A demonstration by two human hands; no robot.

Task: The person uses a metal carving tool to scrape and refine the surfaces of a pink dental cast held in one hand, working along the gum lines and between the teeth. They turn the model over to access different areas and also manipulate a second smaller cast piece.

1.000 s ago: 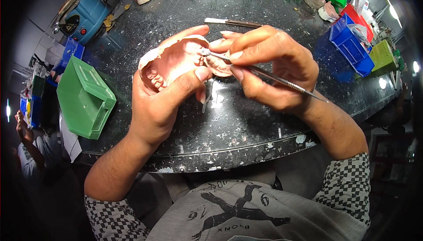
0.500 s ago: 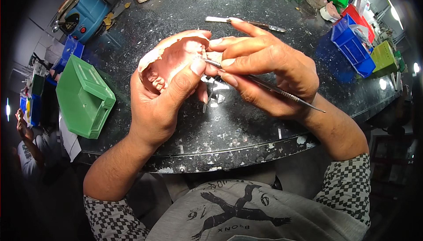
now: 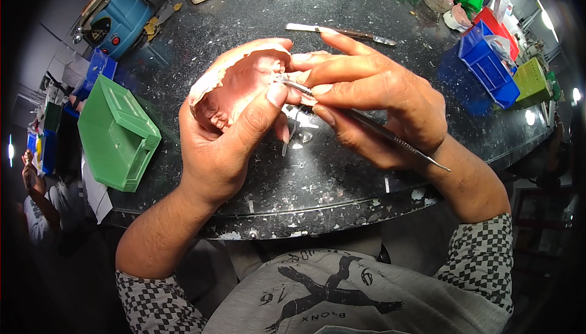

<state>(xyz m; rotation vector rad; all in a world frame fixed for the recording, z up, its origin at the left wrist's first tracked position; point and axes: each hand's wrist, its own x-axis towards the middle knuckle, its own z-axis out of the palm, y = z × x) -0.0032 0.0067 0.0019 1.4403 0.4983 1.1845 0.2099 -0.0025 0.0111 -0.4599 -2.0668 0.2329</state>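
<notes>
My left hand (image 3: pixel 221 142) is closed round a pink dental plaster cast (image 3: pixel 239 85), its thumb along the near rim and its fingers behind. Tooth shapes show along the cast's inner edge. In my right hand (image 3: pixel 384 99) a thin metal dental carving instrument (image 3: pixel 390 134) is held like a pen. The working tip touches or nearly touches the cast's tooth row by my left thumb; the exact contact is too small to tell. The instrument's other, hooked end points toward my right wrist. Beyond my right fingers a knife with a dark handle (image 3: pixel 354 33) lies on the bench.
A green plastic bin (image 3: pixel 116 142) stands at the left of the black bench (image 3: pixel 293 203). Behind it is a blue machine (image 3: pixel 122 23). Blue bin (image 3: pixel 488 68), red bin (image 3: pixel 497 29) and yellow-green box (image 3: pixel 533 84) line the right. White scraps dot the bench. At far left, another person's arm shows.
My right hand has shifted slightly right and toward me, and the instrument's hooked end has dropped lower. The cast has tilted a little in my left hand.
</notes>
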